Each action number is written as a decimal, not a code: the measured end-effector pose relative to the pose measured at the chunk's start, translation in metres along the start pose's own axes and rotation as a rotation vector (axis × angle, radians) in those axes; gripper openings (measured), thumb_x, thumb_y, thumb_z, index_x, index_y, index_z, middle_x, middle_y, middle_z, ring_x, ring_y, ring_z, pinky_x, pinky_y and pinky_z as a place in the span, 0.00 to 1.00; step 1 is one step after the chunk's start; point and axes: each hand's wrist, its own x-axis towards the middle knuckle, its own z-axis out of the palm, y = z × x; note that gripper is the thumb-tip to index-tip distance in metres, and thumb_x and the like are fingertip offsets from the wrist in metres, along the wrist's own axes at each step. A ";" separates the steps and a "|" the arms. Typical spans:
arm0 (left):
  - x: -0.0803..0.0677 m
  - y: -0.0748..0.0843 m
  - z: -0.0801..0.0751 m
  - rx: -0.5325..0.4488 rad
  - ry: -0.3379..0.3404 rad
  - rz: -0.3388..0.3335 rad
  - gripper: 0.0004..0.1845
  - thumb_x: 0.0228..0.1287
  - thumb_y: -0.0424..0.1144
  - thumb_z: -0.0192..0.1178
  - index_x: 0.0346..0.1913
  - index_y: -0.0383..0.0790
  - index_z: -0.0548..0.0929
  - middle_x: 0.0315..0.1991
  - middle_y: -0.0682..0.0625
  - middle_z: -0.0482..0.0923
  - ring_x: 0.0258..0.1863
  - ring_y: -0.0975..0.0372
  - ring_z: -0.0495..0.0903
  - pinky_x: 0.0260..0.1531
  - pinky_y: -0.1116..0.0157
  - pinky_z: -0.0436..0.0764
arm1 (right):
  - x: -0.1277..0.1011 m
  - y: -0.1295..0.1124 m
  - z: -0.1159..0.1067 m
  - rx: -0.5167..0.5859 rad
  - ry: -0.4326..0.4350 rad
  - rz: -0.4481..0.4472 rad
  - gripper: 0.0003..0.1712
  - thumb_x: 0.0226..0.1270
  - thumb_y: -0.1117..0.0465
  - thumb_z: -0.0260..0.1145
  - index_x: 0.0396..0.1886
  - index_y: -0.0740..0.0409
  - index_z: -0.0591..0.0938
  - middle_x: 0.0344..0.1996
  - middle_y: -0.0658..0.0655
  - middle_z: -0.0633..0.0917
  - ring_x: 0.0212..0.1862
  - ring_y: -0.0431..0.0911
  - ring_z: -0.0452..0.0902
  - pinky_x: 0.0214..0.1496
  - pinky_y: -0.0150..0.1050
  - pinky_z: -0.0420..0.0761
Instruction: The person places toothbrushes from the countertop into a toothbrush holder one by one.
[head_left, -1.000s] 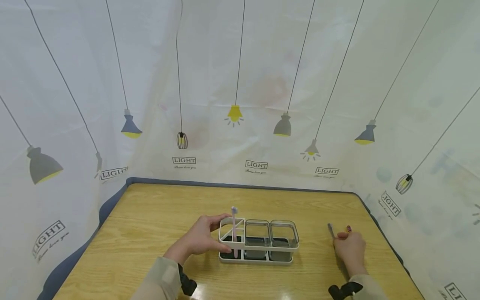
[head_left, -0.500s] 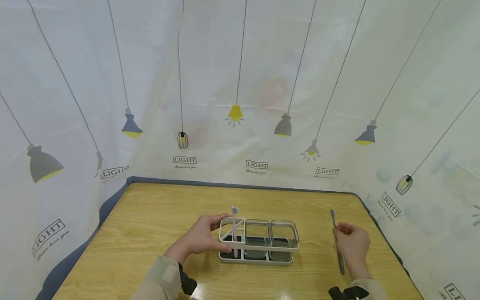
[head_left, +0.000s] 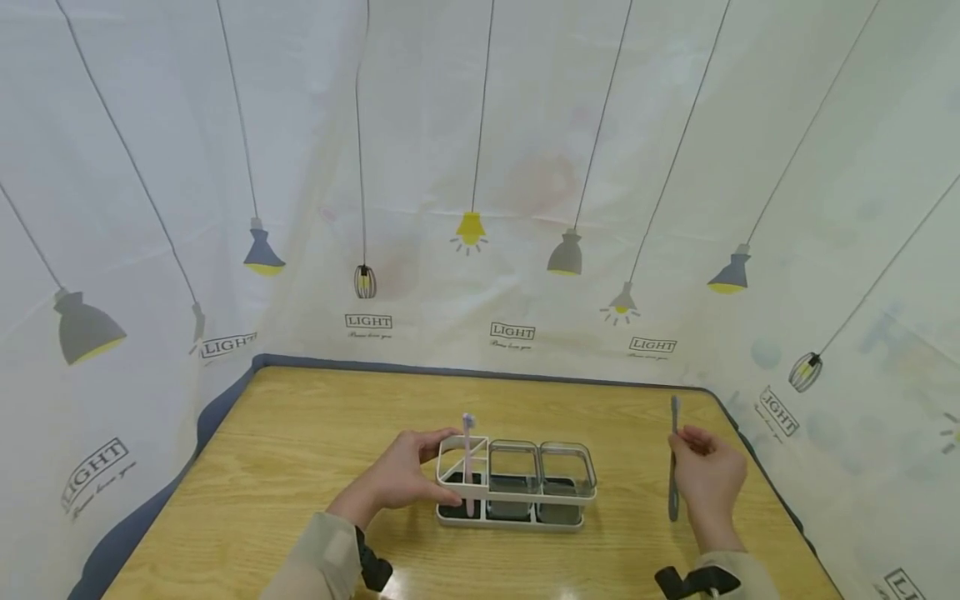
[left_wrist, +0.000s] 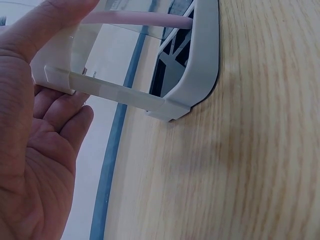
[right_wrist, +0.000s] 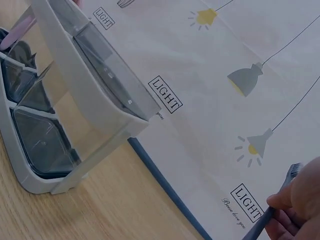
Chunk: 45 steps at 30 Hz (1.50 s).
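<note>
A white two-tier toothbrush holder stands on the table with two clear cups set in its right and middle sections. Slanting up from its divided left section is a pink toothbrush, whose handle also shows in the left wrist view. My left hand grips the holder's upper left end, thumb in front and fingers behind. Off to the right, my right hand pinches a grey toothbrush between thumb and fingers. That brush is held upright, bristles at the top, over the table's right side.
The wooden table has a dark blue edge and meets a pale curtain printed with lamps at the back and sides. Between the holder and my right hand lies a stretch of bare wood.
My right hand has raised the grey toothbrush from a slant to upright. A small striped thing seen beside that hand a second ago no longer shows. The left hand keeps its grip.
</note>
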 end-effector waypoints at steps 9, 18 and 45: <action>-0.001 0.000 0.000 -0.012 -0.001 -0.001 0.52 0.47 0.46 0.88 0.77 0.41 0.74 0.76 0.39 0.69 0.73 0.48 0.71 0.69 0.48 0.73 | 0.002 -0.015 0.000 0.076 -0.011 -0.002 0.15 0.72 0.66 0.73 0.54 0.70 0.87 0.48 0.66 0.88 0.37 0.33 0.78 0.35 0.19 0.79; 0.000 -0.001 0.001 -0.014 -0.001 0.001 0.52 0.47 0.46 0.88 0.76 0.42 0.74 0.76 0.39 0.69 0.73 0.48 0.71 0.69 0.48 0.73 | 0.004 -0.032 0.003 0.150 -0.014 -0.028 0.14 0.71 0.68 0.74 0.53 0.71 0.87 0.46 0.63 0.88 0.37 0.31 0.80 0.38 0.20 0.81; -0.001 0.001 -0.001 0.023 -0.002 0.000 0.53 0.48 0.48 0.87 0.78 0.40 0.72 0.77 0.40 0.68 0.73 0.47 0.71 0.69 0.50 0.73 | -0.011 -0.084 0.018 0.341 -0.025 -0.149 0.10 0.66 0.73 0.76 0.46 0.73 0.88 0.41 0.65 0.89 0.37 0.38 0.84 0.41 0.24 0.84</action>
